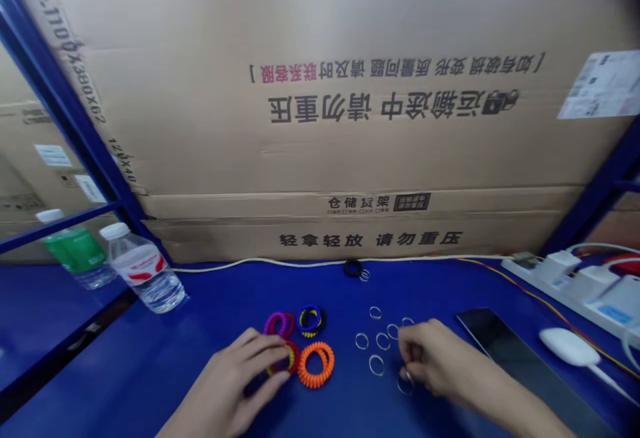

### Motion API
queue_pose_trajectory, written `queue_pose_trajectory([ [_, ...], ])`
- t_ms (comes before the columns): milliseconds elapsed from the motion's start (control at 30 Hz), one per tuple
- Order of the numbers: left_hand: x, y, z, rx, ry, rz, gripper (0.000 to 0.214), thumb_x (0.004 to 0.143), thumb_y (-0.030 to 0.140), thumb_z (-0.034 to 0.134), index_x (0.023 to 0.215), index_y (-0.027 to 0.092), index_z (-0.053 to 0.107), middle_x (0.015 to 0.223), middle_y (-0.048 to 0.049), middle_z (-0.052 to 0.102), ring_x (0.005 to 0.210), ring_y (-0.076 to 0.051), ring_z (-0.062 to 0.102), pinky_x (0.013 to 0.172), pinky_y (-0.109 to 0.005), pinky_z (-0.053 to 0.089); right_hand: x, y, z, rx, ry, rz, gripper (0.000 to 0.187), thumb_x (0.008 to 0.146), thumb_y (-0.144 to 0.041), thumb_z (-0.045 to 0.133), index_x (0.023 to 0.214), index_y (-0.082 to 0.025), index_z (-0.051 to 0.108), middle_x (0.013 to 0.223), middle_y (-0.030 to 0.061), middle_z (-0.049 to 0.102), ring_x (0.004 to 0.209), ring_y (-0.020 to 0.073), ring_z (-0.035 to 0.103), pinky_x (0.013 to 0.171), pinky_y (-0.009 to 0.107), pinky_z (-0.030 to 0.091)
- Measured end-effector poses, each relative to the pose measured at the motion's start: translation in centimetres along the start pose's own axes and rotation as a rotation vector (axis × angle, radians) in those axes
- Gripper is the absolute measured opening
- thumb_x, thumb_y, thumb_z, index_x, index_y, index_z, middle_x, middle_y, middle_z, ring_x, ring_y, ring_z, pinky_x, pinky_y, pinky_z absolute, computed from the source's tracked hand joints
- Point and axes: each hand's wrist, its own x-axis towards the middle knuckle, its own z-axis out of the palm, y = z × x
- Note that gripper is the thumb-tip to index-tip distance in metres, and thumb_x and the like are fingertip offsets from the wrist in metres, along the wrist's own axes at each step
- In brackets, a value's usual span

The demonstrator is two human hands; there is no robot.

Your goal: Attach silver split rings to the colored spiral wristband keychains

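My left hand [240, 375] lies over a red and yellow spiral coil band [293, 358], with the thumb below it and the fingers across it. Beside that band are an orange coil band [316, 365], a purple coil band [279, 323] and a blue, yellow and black coil stack [311, 321]. My right hand [430, 358] curls down onto a thin metal ring [405, 385] at the fingertips. Several more metal rings [376, 365] lie loose to its left. A black band and small ring [355, 269] sit near the back edge.
Two plastic water bottles [145, 270] stand at the back left. A black tablet [520, 365], a white mouse [567, 347] and a power strip [565, 285] with plugs lie to the right. A large cardboard box [320, 125] and blue shelf posts stand behind the blue table [150, 371].
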Motion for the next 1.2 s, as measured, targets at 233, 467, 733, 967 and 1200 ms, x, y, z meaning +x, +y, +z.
queue_pose_trajectory([
  [233,7.5,1.2,-1.6,-0.040,-0.026,0.094,0.022,0.097,0.033,0.050,0.108,0.026,0.067,0.106,-0.0003,0.070,0.096,-0.018,0.061,0.090,-0.030,0.047,0.1,2.8,-2.5,-0.226,0.003,0.008,0.022,0.063,-0.002,0.049,0.067,-0.020,0.061,0.066,0.0000,0.065,0.062,0.0137,0.056,0.054,0.021,0.031],
  [467,17.8,-0.2,4.0,0.127,-0.093,0.096,0.032,0.092,0.036,0.055,0.119,0.022,0.063,0.108,-0.0075,0.065,0.097,-0.024,0.062,0.081,-0.032,0.050,-1.3,1.1,-2.6,-0.207,-0.060,0.075,0.024,0.061,-0.007,0.057,0.078,-0.022,0.063,0.076,0.0000,0.061,0.071,0.0159,0.056,0.057,0.022,0.033],
  [733,21.0,-1.0,6.1,0.149,-0.015,0.111,0.019,0.091,0.028,0.057,0.102,0.018,0.068,0.101,-0.0085,0.059,0.096,-0.023,0.058,0.078,-0.030,0.049,-1.0,0.0,-3.2,-0.181,0.047,-0.018,0.005,0.071,-0.017,0.065,0.072,-0.021,0.063,0.066,-0.0001,0.063,0.060,0.0155,0.055,0.053,0.023,0.031],
  [967,14.8,2.3,2.5,0.086,0.075,0.180,0.013,0.092,0.026,0.056,0.100,0.019,0.065,0.096,-0.0041,0.064,0.093,-0.019,0.055,0.084,-0.032,0.047,-0.3,-2.9,-2.9,-0.023,0.362,-0.245,0.021,0.093,-0.036,0.049,0.098,-0.023,0.065,0.082,0.0036,0.069,0.069,0.0179,0.061,0.064,0.027,0.043],
  [1200,7.3,5.3,2.2,0.014,0.138,0.229,0.012,0.093,0.022,0.053,0.101,0.020,0.062,0.087,-0.0035,0.064,0.081,-0.019,0.055,0.071,-0.030,0.048,-0.6,-4.1,1.7,-0.116,0.261,-0.483,0.022,0.095,-0.022,0.045,0.103,-0.023,0.065,0.091,0.0053,0.069,0.082,0.0191,0.065,0.074,0.027,0.047],
])
